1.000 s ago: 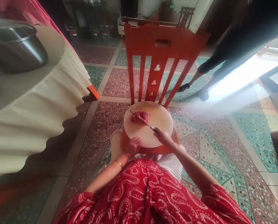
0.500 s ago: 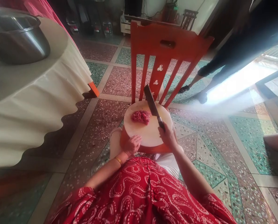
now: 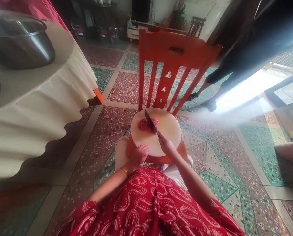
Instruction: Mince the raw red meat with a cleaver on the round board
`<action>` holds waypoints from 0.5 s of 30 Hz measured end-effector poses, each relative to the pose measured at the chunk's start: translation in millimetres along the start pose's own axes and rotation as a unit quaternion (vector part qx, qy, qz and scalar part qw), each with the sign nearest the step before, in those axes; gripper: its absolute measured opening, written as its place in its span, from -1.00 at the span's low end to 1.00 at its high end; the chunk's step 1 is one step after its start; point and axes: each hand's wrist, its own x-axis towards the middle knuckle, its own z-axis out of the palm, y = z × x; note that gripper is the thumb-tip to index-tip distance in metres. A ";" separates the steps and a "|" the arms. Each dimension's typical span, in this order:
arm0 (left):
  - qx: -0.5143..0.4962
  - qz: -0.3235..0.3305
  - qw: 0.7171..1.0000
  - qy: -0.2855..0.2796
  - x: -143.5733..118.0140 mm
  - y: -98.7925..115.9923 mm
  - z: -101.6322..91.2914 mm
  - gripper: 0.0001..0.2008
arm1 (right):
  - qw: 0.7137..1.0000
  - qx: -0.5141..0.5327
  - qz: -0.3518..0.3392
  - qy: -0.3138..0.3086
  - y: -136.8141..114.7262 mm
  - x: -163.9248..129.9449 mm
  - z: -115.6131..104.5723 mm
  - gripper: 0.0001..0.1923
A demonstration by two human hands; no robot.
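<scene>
Red minced meat [image 3: 148, 124] sits on my round chopping board [image 3: 168, 131], on the chair. My right hand [image 3: 166, 146] reaches forward, fingers closed around the knife [image 3: 151, 123], blade on the meat. My left hand [image 3: 138, 155] curls over the board's near edge.

Knife [image 3: 151, 124]: dark blade lay edge-down across minced red meat [image 3: 146, 125], heaped at ten o'clock on round pale chopping board [image 3: 164, 137].
</scene>
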 end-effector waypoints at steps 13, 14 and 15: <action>0.041 0.006 0.999 0.011 -8.3 5.7 -7.8 -0.63 | 0.996 -0.088 0.000 -0.008 8.7 4.2 28.1 -0.49; 0.056 0.013 0.998 0.026 -8.3 4.8 -7.3 -0.63 | 0.996 -0.089 -0.013 0.004 9.6 2.8 29.9 -0.50; 0.069 0.024 0.996 0.048 -5.0 1.5 -5.4 -0.65 | 0.996 -0.085 -0.031 0.017 10.7 2.1 32.5 -0.50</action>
